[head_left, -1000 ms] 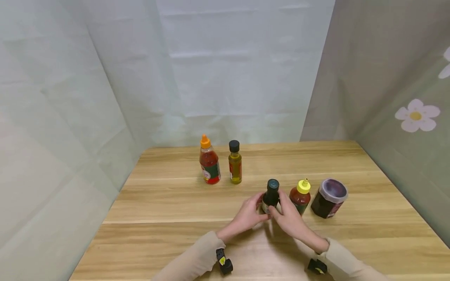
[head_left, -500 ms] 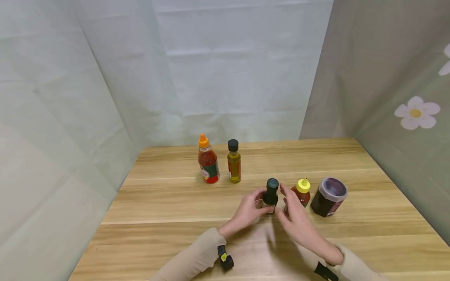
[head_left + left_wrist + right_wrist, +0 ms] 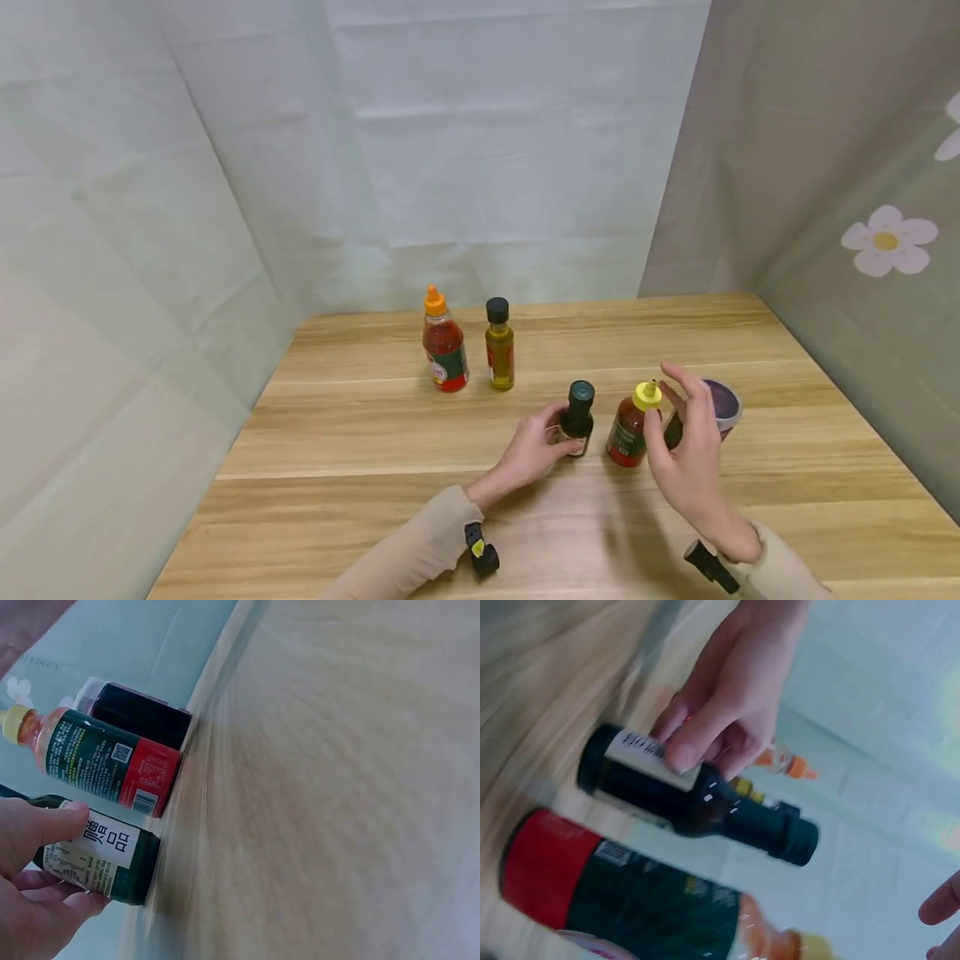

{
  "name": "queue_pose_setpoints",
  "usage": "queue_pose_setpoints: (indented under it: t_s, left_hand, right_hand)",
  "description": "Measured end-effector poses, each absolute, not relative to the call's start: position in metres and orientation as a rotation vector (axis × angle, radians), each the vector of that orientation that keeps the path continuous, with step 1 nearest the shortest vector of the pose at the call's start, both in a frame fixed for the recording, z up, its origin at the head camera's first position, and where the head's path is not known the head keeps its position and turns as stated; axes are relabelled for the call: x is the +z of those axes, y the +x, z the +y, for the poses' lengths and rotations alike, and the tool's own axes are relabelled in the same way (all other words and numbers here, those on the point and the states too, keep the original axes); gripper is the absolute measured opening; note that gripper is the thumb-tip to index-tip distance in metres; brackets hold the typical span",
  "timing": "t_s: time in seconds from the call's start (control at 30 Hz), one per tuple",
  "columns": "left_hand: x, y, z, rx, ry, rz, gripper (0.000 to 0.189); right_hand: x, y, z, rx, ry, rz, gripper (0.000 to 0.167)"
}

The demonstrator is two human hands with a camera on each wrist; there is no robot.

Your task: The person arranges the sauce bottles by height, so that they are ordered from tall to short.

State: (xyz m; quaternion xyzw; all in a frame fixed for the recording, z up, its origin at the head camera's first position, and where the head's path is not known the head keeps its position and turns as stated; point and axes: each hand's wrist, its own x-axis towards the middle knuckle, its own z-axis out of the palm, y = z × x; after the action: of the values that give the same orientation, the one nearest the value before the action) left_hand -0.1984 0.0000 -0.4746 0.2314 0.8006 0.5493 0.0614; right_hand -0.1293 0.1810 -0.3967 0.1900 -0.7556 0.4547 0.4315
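Note:
My left hand (image 3: pixel 531 447) grips a small dark bottle (image 3: pixel 578 421) with a dark green cap, its thumb across the pale label (image 3: pixel 105 838). The bottle stands upright on the table. To its right is a red sauce bottle (image 3: pixel 627 433) with a yellow nozzle cap; its green and red label (image 3: pixel 90 759) faces the left wrist view. My right hand (image 3: pixel 693 454) is raised just right of that sauce bottle, fingers spread and holding nothing. Behind it, partly hidden, is a dark jar (image 3: pixel 726 404) with a translucent lid. Whether the right hand touches either is hard to tell.
Farther back on the wooden table (image 3: pixel 337 433) stand a red sauce bottle with an orange tip (image 3: pixel 446 350) and a yellow oil bottle with a black cap (image 3: pixel 500 354). Pale cloth (image 3: pixel 517 167) hangs along the back and both sides.
My right hand has let go of the dark bottle and moved right, past the yellow-capped sauce bottle, in front of the jar. The left hand still holds the dark bottle in place.

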Motion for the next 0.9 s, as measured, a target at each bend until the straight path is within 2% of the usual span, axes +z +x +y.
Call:
queue_pose_setpoints:
  t_s: [0.23,0.5,0.77,0.9]
  left_hand:
    - [-0.476,-0.198,0.000,1.633,0.685,2.423,0.056]
    - [-0.475,-0.197,0.001,1.647,0.680,2.413,0.055]
    - [-0.473,-0.197,0.001,1.639,0.697,2.419,0.056]
    - [-0.472,-0.196,0.001,1.644,0.696,2.389,0.055]
  right_hand:
    - [-0.408,-0.137,0.192,1.144,0.280,-2.046,0.061]
    - [-0.415,-0.138,0.203,1.190,0.081,-2.521,0.076]
    - [-0.416,-0.139,0.209,1.129,0.006,-2.737,0.066]
    - [-0.419,-0.142,0.212,1.092,0.003,-2.746,0.067]
